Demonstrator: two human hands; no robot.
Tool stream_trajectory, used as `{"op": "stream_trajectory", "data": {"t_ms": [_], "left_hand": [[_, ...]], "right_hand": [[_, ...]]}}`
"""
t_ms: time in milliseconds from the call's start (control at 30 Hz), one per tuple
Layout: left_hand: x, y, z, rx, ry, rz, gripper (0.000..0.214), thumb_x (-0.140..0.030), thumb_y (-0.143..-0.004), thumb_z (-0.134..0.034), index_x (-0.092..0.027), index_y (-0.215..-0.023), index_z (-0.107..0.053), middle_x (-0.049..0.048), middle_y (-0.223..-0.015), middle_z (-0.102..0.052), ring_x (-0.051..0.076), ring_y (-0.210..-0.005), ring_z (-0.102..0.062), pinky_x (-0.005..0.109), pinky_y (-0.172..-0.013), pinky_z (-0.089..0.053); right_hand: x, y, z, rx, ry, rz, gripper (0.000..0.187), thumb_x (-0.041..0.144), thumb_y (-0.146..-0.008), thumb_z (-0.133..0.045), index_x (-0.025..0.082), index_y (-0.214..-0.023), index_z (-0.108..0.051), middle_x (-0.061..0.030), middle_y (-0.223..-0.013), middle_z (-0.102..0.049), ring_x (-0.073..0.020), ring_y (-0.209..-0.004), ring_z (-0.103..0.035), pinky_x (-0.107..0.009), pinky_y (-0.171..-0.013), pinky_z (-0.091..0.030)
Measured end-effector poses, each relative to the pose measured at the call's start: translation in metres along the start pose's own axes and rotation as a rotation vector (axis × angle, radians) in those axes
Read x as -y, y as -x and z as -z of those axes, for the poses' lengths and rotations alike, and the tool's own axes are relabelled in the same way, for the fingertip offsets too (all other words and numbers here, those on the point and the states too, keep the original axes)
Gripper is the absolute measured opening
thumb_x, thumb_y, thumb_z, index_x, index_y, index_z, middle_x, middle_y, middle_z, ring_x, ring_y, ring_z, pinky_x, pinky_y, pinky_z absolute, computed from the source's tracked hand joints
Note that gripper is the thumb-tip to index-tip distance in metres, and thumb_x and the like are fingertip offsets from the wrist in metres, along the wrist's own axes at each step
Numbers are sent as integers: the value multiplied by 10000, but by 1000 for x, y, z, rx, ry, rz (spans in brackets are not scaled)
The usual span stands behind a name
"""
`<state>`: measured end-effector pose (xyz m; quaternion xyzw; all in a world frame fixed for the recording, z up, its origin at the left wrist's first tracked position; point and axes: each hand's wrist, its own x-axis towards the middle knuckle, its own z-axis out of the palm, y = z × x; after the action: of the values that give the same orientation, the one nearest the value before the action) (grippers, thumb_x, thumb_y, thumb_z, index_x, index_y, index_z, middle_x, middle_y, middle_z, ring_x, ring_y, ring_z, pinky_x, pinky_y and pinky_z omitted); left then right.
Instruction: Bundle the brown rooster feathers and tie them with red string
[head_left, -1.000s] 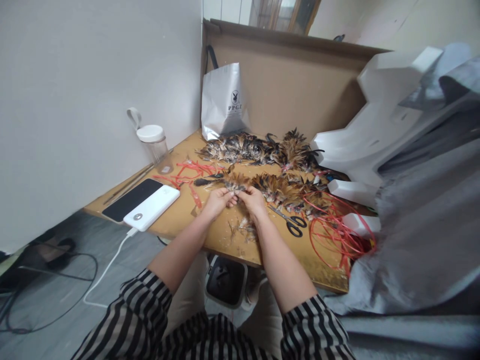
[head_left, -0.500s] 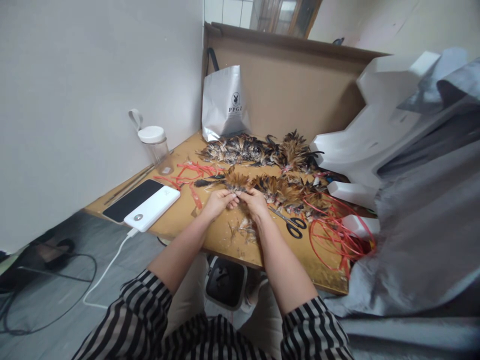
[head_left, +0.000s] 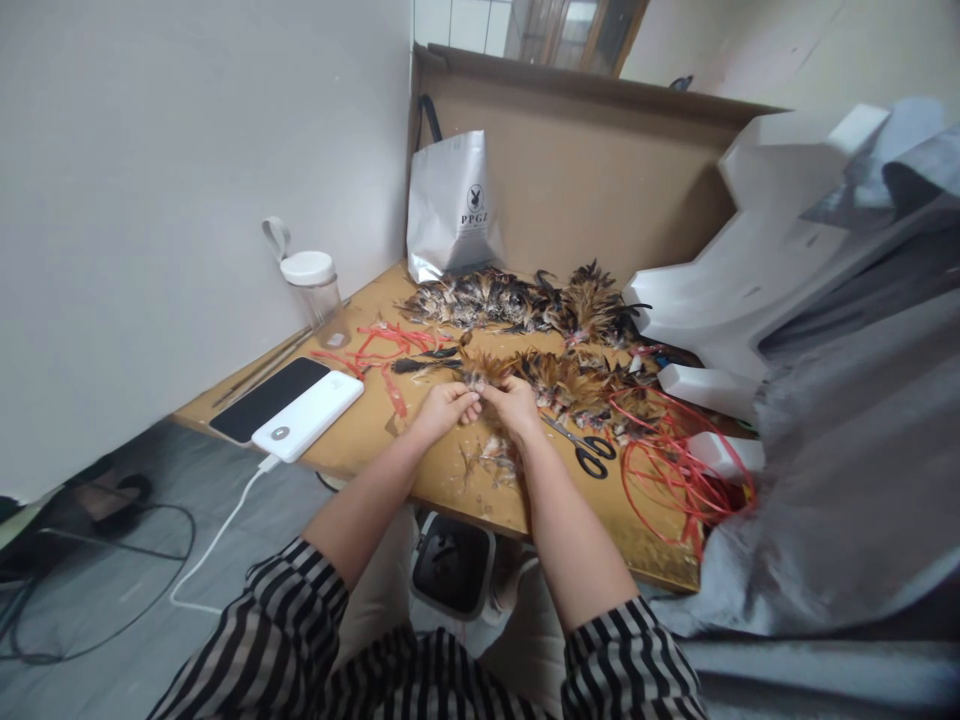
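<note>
Over the middle of the wooden table, my left hand (head_left: 448, 408) and my right hand (head_left: 513, 405) meet with fingers pinched together. Between their fingertips is a small bunch of brown feathers (head_left: 481, 370), its tips fanning away from me; the gripped ends are hidden by my fingers. Just past my right hand lies a row of brown feather bunches (head_left: 562, 378). A longer pile of dark and speckled feathers (head_left: 495, 300) stretches behind it. Scissors (head_left: 591, 452) with black handles rest to the right of my right wrist. Loose fluff (head_left: 495, 460) is scattered below my hands.
Red plastic strips (head_left: 375, 345) lie left, and a red tangle (head_left: 667, 475) at right. A phone (head_left: 270, 395), white power bank (head_left: 311, 412) and clear jar (head_left: 313, 290) stand left. A silver bag (head_left: 450, 205) and white foam (head_left: 697, 270) are behind; a bin (head_left: 453, 565) sits below.
My hands stay pinched together at the feather bunch, with only a slight shift of the fingers. The whole view has moved a little; the things on the table lie as before.
</note>
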<state>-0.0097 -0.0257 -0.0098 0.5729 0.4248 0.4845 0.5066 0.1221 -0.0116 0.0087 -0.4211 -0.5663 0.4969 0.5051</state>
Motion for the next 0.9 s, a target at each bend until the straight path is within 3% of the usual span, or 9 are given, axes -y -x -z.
{"op": "stream_trajectory", "data": {"t_ms": [233, 367, 467, 700, 900], "left_hand": [[2, 0, 1, 13, 24, 34, 201, -266, -725, -566, -99, -615, -590, 18, -477, -564, 71, -393, -487, 192, -425, -383], [-2, 0, -1, -50, 52, 11, 239, -316, -720, -583, -105, -608, -596, 12, -473, -556, 63, -389, -473, 186, -416, -369], [-7, 2, -2, -130, 85, -27, 250, -339, -703, -604, -111, -599, -598, 7, -465, -549, 62, -390, -468, 184, -409, -361], [-6, 20, 19, -394, 222, -162, 234, -348, -697, -615, -114, -697, -625, 24, -575, -601, 68, -449, -499, 186, -440, -389], [-1, 33, 49, -667, 367, -197, 256, -359, -702, -611, -127, -809, -628, 20, -645, -606, 53, -463, -488, 159, -408, -349]], "right_hand": [[-1, 0, 0, 8, -57, -27, 244, 327, -554, -713, 127, -612, -586, 28, -519, -549, -71, -471, -442, -209, -494, -337], [-1, -4, 1, -52, -303, -40, 303, 409, -618, -664, 164, -579, -489, 60, -463, -457, -52, -405, -365, -200, -430, -285], [-4, -6, 3, -74, -346, -44, 289, 406, -598, -675, 165, -621, -518, 48, -520, -494, -48, -414, -368, -194, -421, -273], [-14, -4, -9, -38, 73, -31, 257, 380, -611, -641, 136, -691, -622, 23, -543, -542, -66, -446, -391, -208, -467, -306], [3, -8, -47, 259, 536, 101, 227, 338, -681, -543, 135, -688, -646, 3, -605, -586, -90, -541, -452, -206, -528, -324]]}}
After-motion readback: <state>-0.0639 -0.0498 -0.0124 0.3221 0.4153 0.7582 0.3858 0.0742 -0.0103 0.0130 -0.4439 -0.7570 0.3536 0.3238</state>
